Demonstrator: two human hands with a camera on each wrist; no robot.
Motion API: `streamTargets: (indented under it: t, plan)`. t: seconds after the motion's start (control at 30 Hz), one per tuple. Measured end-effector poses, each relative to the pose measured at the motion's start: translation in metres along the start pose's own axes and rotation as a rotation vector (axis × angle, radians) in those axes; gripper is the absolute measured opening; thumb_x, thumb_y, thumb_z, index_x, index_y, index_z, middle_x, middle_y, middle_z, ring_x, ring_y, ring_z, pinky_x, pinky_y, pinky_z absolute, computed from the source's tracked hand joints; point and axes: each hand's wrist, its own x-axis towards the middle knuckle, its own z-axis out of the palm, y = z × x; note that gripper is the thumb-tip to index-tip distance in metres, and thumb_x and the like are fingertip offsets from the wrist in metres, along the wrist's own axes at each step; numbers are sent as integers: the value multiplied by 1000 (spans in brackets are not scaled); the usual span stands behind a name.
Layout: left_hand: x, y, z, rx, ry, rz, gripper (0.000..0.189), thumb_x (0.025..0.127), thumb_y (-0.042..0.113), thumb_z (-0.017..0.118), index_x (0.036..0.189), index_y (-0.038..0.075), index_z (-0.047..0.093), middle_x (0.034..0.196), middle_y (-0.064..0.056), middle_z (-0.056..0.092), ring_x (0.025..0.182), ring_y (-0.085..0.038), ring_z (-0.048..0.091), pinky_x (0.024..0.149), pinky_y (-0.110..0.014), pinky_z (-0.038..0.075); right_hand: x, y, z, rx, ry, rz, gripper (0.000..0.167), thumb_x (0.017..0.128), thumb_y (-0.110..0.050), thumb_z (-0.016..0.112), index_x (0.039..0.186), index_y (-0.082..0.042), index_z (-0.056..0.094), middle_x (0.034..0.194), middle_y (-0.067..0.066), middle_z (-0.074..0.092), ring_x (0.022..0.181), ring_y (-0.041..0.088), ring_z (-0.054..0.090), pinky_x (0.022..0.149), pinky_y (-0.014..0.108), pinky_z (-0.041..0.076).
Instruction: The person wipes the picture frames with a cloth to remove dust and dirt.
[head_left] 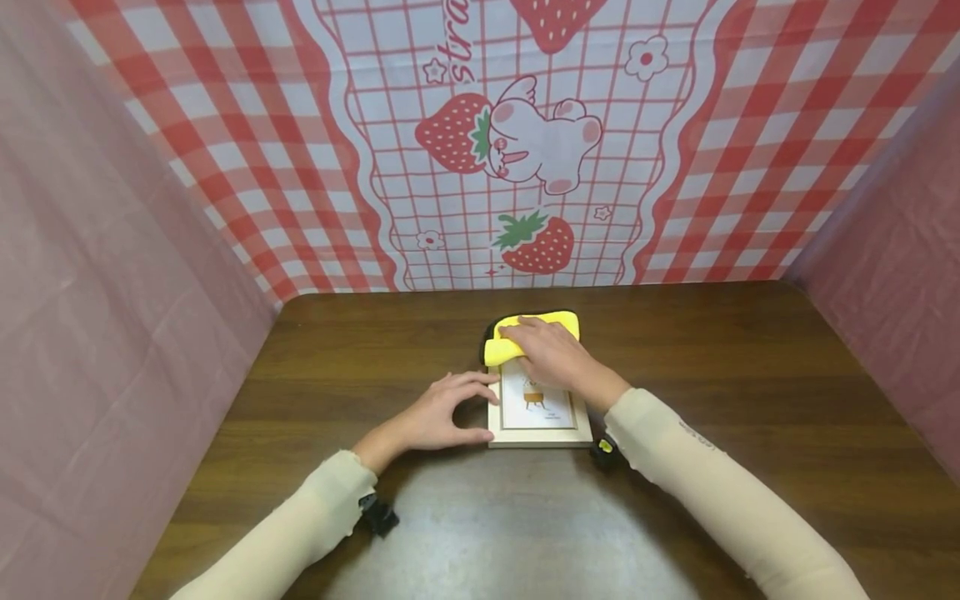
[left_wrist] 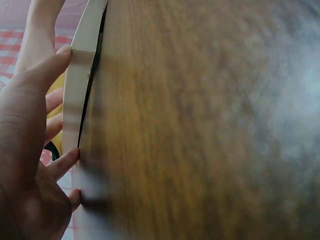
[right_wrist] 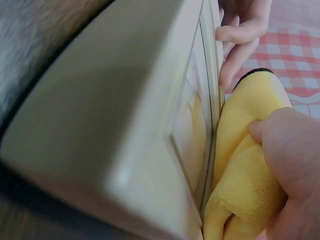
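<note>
A pale wooden picture frame (head_left: 540,437) lies flat on the table, with a small drawing behind its pane. At its left edge, my left hand (head_left: 442,410) is spread, thumb near the front corner and fingertips touching the side. My right hand (head_left: 555,354) holds a folded yellow cloth (head_left: 564,320) with a dark border against the far part of the frame, covering the top of the drawing. Up close in the right wrist view, the thumb presses into the bunched cloth (right_wrist: 250,110). The left wrist view has the thumb and fingertips against the frame's side (left_wrist: 80,75).
The dark wooden table (head_left: 337,350) extends on all sides of the frame. Behind it hangs a red-and-white checked cloth (head_left: 247,125) with strawberries, and pink curtains (head_left: 112,292) flank the table. A small black device (head_left: 378,515) sits at the left wrist.
</note>
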Motion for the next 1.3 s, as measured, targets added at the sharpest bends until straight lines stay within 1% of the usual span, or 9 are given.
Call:
streamTargets:
  t: [0.13,0.23,0.47,0.6,0.73,0.9,1.07,1.13,1.3]
  plan:
    - [0,-1,0,-1,-2,0,46,96,36,90,135,19,73,169,-6,61,163,-36,53,134,-83,24,-4,3,-6,-9,-6,-2,52,104,-6,74,156,-7,65,160,15,69,157,45,58,121,68,54]
    - [0,0,0,-1,-5,-5,45,96,37,90,135,20,73,169,-5,61,163,-35,52,135,-82,24,-7,8,-8,3,-15,15,52,104,-5,72,156,-8,65,160,15,69,155,44,60,121,66,54]
    - [0,2,-1,-6,-6,-5,45,96,36,90,135,20,73,169,-4,60,163,-35,52,136,-81,23,-16,21,-13,26,-43,69,51,107,-15,74,156,-7,64,162,19,67,156,46,58,125,68,50]
    - [-1,3,-1,-8,-2,4,45,96,35,90,134,19,73,169,-5,61,162,-37,53,135,-82,23,-21,29,-14,25,-32,80,51,107,-16,76,156,-6,65,160,21,67,155,47,59,125,68,50]
    - [-2,4,-2,-12,-5,1,44,96,35,89,134,19,73,170,-6,60,163,-37,52,135,-83,23,-28,37,-14,12,-22,95,51,107,-13,75,156,-5,64,160,24,67,154,49,59,125,69,50]
    - [-2,4,-2,-14,-14,-3,44,97,35,89,134,19,73,171,-6,59,164,-38,50,135,-82,22,-34,47,-16,30,-25,126,53,105,-6,71,157,-2,61,159,26,67,152,49,61,127,68,49]
    - [-2,4,-3,-17,-15,-9,43,97,34,89,134,19,73,172,-6,58,165,-38,49,135,-82,22,-36,55,-16,51,4,108,53,102,-2,69,154,3,61,153,28,69,143,50,66,122,68,53]
    - [-3,4,-3,-13,-13,-10,43,97,34,89,134,19,73,172,-6,59,165,-39,49,135,-83,22,-34,64,-8,48,18,85,54,102,-4,69,154,1,61,152,27,70,141,49,67,119,67,55]
    - [-2,4,-3,-12,-16,-13,43,97,35,88,134,19,73,172,-6,58,165,-41,48,135,-83,22,-34,61,-9,57,20,88,53,102,-5,71,154,0,62,152,28,70,140,48,68,118,67,56]
